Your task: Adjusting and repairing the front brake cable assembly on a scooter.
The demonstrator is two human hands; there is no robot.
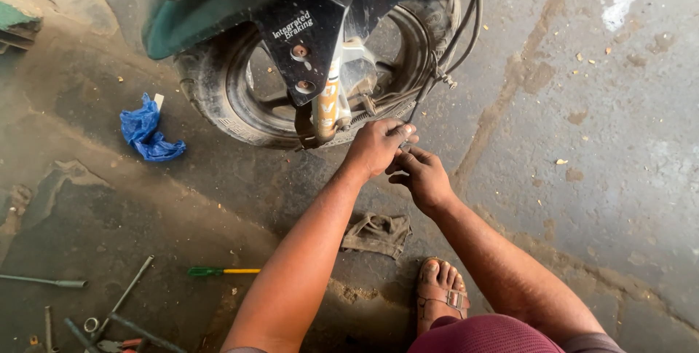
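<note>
Both hands pinch the thin cable under the front wheel (320, 69) — left hand (375, 147), right hand (421, 177); greasy fingers could slip off the cable (429, 87).

— What am I wearing down there?
— I see 2 bare forearms, no sleeves, hands (375, 147) (422, 174) ungloved. 1 brown strapped sandal (440, 291) with a metal buckle, and maroon cloth (484, 335) over my knee.

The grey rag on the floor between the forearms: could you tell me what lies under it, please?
Only the stained concrete floor shows around the crumpled rag. It lies alone, apart from the sandalled foot. Whatever may sit beneath its folds is covered and cannot be seen.
</note>
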